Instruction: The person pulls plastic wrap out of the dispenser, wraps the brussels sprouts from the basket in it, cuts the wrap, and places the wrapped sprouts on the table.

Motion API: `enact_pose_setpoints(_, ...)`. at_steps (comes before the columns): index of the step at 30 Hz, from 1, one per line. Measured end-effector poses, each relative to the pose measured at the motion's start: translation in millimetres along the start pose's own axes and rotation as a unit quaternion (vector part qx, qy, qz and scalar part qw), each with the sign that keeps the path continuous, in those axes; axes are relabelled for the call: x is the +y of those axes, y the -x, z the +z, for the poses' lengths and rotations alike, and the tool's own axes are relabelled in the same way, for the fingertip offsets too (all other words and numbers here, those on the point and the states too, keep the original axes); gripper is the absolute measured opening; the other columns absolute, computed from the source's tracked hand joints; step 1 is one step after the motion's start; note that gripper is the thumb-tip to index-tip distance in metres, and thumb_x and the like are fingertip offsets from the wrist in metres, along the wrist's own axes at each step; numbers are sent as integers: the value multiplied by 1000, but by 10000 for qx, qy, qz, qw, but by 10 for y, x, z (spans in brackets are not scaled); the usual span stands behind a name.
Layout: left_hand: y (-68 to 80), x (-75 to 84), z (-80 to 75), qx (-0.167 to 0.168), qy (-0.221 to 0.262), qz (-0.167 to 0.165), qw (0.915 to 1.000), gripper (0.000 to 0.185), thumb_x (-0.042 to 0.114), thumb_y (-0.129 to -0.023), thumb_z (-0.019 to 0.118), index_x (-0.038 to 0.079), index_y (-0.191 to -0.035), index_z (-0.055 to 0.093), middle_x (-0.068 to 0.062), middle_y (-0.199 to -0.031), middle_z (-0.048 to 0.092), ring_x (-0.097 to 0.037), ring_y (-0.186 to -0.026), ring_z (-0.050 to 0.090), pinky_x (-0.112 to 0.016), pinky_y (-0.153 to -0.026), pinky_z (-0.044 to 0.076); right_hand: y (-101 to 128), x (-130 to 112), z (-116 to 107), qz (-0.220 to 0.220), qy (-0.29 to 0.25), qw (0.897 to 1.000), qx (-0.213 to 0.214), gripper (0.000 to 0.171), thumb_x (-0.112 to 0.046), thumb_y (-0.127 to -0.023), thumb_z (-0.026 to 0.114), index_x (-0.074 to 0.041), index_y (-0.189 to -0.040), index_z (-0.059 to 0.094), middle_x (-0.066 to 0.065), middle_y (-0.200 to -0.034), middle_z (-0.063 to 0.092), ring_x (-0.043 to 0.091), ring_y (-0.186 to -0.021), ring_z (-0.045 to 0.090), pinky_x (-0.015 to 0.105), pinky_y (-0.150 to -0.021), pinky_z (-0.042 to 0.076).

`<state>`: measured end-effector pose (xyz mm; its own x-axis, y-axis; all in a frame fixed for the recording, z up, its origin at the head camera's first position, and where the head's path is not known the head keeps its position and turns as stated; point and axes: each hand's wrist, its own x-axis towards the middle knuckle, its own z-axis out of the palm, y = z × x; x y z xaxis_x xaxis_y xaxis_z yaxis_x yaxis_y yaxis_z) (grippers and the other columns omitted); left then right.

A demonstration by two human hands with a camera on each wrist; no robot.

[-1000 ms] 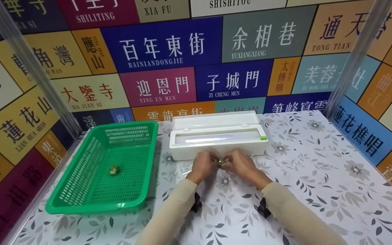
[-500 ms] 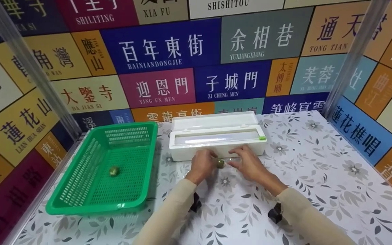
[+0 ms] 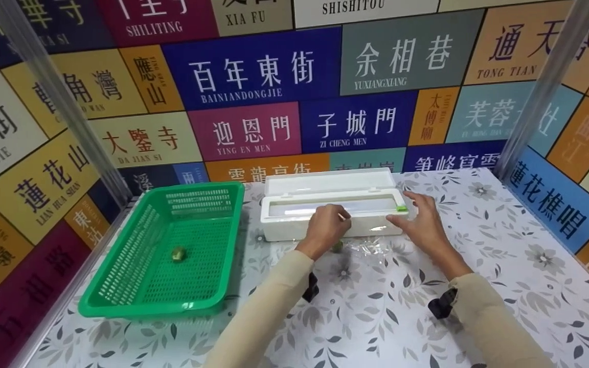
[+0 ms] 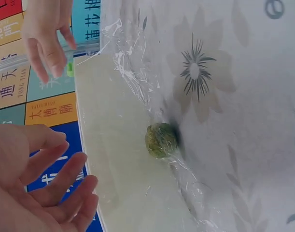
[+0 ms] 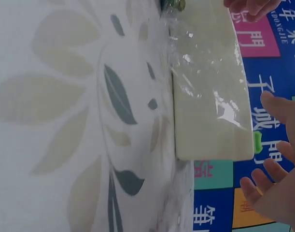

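Both hands hovered loose, holding nothing: left hand [image 3: 326, 225] over the white dispenser [image 3: 371, 233], right hand [image 3: 424, 221] beside its green slider [image 3: 401, 208]. Best to press the box steady and slide evenly, keeping the film [image 3: 368, 250] taut over the green ball [image 4: 161, 140].

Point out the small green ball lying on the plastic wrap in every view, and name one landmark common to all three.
Head: the green ball lies low of centre, in front of the white dispenser box, just below the left hand.
Left wrist: at centre, against the box.
Right wrist: at the top edge, partly cut off.
Shared landmark: the white dispenser box.
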<state>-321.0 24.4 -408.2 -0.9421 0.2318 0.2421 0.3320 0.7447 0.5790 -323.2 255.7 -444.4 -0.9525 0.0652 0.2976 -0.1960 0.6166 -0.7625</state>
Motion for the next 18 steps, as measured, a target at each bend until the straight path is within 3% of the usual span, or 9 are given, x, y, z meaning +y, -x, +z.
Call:
enact_pose_setpoints(3, -89, 93, 87, -27, -21, 124, 9999, 17, 11, -91, 66, 5, -102, 77, -6, -100, 78, -18, -90, 72, -27, -76, 57, -29, 126, -48, 43, 24, 9991, -426, 79, -29, -89, 77, -2, -152, 36, 29, -152, 33, 47, -140, 38, 60, -114, 36)
enact_pose_setpoints(6, -184, 174, 181, -86, -27, 211, 9997, 17, 15, -93, 67, 7, -105, 77, -4, -104, 77, -17, -95, 71, -26, -79, 57, -56, 222, -38, -83, -94, 9984, -556, 77, -26, -90, 76, -2, -152, 37, 28, -154, 34, 48, -139, 40, 60, -111, 40)
enact_pose_setpoints(13, -395, 331, 329, -88, 119, 201, 9997, 18, 21, -95, 67, 14, -108, 77, -2, -107, 77, -16, -102, 71, -27, -87, 56, -142, 329, 41, -506, -210, 9979, -339, 62, -18, -89, 76, 4, -141, 51, 24, -151, 44, 43, -131, 51, 53, -102, 51)
enact_pose_setpoints(18, -462, 438, 417, -198, 119, 303, 9993, 18, 22, -96, 67, 14, -109, 77, -2, -108, 77, -15, -103, 70, -26, -88, 55, -131, 394, 55, -679, -3, 9977, -71, 53, -15, -87, 77, 3, -134, 59, 21, -147, 50, 41, -125, 58, 40, -95, 56)
